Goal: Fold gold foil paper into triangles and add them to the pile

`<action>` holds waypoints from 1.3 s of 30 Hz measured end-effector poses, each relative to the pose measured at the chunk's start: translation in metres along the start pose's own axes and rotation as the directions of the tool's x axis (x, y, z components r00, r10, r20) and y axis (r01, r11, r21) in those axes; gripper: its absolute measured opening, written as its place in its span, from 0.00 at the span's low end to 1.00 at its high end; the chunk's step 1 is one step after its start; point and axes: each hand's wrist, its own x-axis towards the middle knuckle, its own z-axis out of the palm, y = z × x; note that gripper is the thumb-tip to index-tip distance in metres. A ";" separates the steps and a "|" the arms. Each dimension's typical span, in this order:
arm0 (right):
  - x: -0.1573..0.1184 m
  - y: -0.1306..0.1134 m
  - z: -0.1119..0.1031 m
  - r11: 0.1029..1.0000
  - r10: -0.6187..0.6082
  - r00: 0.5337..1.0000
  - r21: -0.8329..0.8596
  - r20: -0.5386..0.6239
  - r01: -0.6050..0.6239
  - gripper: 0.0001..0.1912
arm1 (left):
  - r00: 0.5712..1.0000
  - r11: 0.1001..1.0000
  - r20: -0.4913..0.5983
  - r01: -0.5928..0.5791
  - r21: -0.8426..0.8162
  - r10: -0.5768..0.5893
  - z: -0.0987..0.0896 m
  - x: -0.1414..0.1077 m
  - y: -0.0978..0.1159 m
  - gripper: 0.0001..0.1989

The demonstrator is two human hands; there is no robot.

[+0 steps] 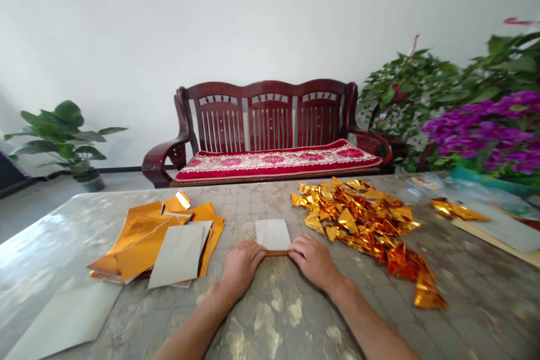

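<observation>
A small sheet of foil paper (273, 233) lies white side up on the table in front of me. Its near edge is folded over in a narrow strip that shows gold. My left hand (243, 263) pinches the left end of that fold, and my right hand (313, 259) pinches the right end. Left of my hands is a loose stack of gold foil sheets (141, 236), with a pale sheet (176, 256) on top of it. To the right spreads a heap of folded gold foil pieces (350, 211), several trailing toward me.
A patterned cover lies over the table (253, 315). Another pale sheet (70, 315) rests at the front left. Clear plastic (434, 184), a board (502, 230) and purple flowers (485, 129) are at the right. A wooden bench (270, 115) stands beyond the table.
</observation>
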 end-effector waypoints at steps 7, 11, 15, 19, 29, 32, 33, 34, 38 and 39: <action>0.001 -0.006 -0.006 0.999 0.007 0.999 -0.049 0.034 -0.005 0.15 | 0.988 0.985 -0.003 0.151 -0.080 -0.152 0.005 0.004 -0.003 0.11; 0.001 -0.004 -0.001 0.997 0.067 0.998 -0.049 0.018 -0.066 0.14 | 0.982 0.977 0.006 0.190 -0.092 -0.191 0.005 0.003 -0.003 0.09; 0.002 -0.004 0.001 0.992 0.112 0.994 -0.062 0.013 -0.111 0.13 | 0.976 0.972 0.029 0.219 -0.086 -0.217 0.000 0.001 0.000 0.11; 0.004 -0.006 0.002 0.986 0.134 0.991 -0.099 0.009 -0.132 0.14 | 0.979 0.978 0.023 0.204 -0.053 -0.203 -0.004 0.000 0.005 0.14; 0.005 -0.010 0.003 0.956 0.159 0.985 -0.260 0.066 -0.137 0.14 | 0.956 0.954 -0.007 0.293 -0.065 -0.294 -0.001 -0.003 0.001 0.14; 0.006 -0.012 0.000 0.952 0.201 0.976 -0.251 0.078 -0.176 0.15 | 0.960 0.959 -0.016 0.279 -0.045 -0.280 0.000 -0.002 0.001 0.14; 0.006 -0.013 0.000 0.951 0.212 0.974 -0.246 0.079 -0.187 0.15 | 0.961 0.961 -0.018 0.275 -0.039 -0.275 0.000 -0.002 0.001 0.14; 0.006 -0.013 -0.001 0.950 0.221 0.972 -0.242 0.079 -0.196 0.15 | 0.962 0.962 -0.019 0.273 -0.032 -0.273 0.000 -0.001 0.001 0.14; 0.006 -0.015 -0.002 0.944 0.239 0.968 -0.252 0.071 -0.215 0.15 | 0.960 0.961 -0.043 0.277 0.023 -0.276 0.002 -0.001 0.002 0.12; 0.006 -0.015 -0.002 0.942 0.241 0.968 -0.257 0.069 -0.216 0.15 | 0.960 0.960 -0.053 0.276 0.045 -0.274 0.003 -0.001 0.002 0.11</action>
